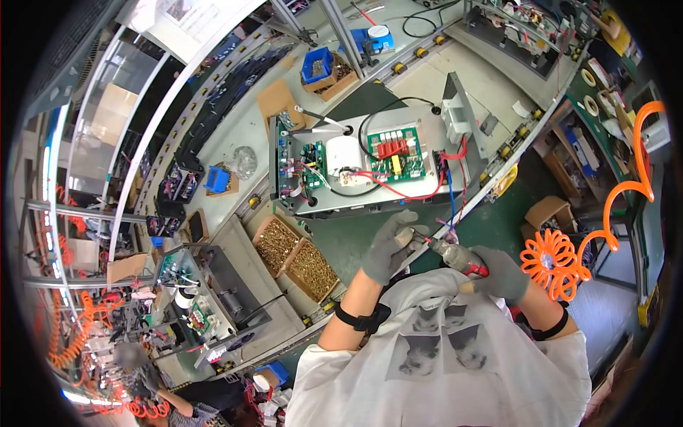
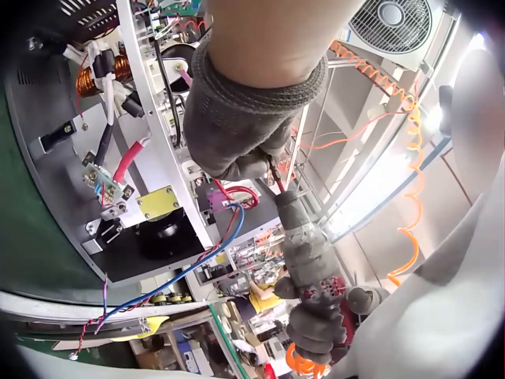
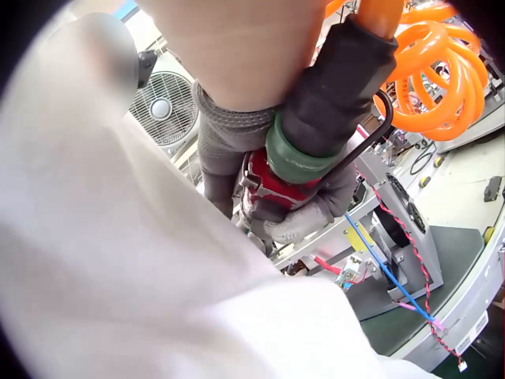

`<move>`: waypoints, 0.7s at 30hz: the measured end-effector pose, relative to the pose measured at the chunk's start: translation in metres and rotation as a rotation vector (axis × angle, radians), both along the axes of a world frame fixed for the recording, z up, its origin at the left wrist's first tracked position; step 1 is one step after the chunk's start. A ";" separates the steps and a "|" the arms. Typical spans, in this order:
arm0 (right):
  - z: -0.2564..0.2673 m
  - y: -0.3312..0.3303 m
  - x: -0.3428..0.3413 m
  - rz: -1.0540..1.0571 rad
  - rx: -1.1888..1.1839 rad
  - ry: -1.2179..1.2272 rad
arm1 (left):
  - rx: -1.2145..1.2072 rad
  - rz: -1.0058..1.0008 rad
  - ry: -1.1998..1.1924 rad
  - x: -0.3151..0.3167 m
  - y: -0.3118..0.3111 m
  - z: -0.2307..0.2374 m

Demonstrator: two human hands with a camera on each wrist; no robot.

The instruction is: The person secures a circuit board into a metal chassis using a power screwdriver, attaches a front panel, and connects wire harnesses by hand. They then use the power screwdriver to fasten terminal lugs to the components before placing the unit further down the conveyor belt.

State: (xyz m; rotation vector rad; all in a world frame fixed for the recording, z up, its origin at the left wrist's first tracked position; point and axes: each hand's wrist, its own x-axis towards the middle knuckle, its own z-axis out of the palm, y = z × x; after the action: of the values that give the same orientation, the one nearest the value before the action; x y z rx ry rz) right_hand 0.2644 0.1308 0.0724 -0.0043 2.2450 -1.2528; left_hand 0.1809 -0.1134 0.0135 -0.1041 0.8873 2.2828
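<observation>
My right hand (image 1: 501, 276), in a grey glove, grips an air screwdriver (image 1: 455, 256) in front of my body. Its worn grey barrel (image 2: 308, 249) and red body (image 3: 288, 192) show in the wrist views. The tool points left, toward my gloved left hand (image 1: 390, 249). There the curled left fingers pinch the thin screwdriver bit (image 2: 277, 175) near its tip; any small piece between them is hidden. Just beyond both hands sits an electrical unit (image 1: 320, 202) with a green circuit board (image 1: 395, 171), a white cylinder (image 1: 343, 155) and loose red and blue wires (image 1: 451, 192).
An orange coiled hose (image 1: 548, 263) hangs at the right. Left of my hands lie cardboard boxes of brass-coloured screws (image 1: 309, 269). A second unit (image 1: 235, 302) stands lower left on the roller line. Blue bins (image 1: 316, 65) sit at the back. Another person (image 1: 181, 406) is at lower left.
</observation>
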 end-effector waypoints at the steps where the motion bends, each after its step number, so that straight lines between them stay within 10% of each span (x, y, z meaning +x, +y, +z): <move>1: 0.004 0.010 -0.006 0.012 -0.009 0.006 | -0.029 -0.001 -0.031 -0.008 0.010 0.010; 7: 0.041 0.070 -0.040 0.010 -0.108 0.025 | -1.310 0.678 0.889 -0.072 0.023 0.008; 12: 0.051 0.118 -0.062 -0.063 -0.259 0.062 | -2.226 0.236 1.107 -0.180 0.034 0.020; 18: 0.046 0.158 -0.077 -0.131 -0.313 0.132 | -2.350 -0.350 0.662 -0.233 0.044 0.030; 20: 0.038 0.169 -0.081 -0.170 -0.353 0.137 | -2.177 -0.195 0.636 -0.269 0.029 0.025; 21: 0.033 0.176 -0.083 -0.176 -0.346 0.130 | -1.690 0.073 0.250 -0.291 0.031 0.039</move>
State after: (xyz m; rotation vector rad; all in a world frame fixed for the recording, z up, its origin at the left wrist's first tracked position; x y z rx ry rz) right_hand 0.1811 0.3067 0.1055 -0.0195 2.1432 -1.7690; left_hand -0.1096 -0.0822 0.0526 -0.5611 2.6587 0.9789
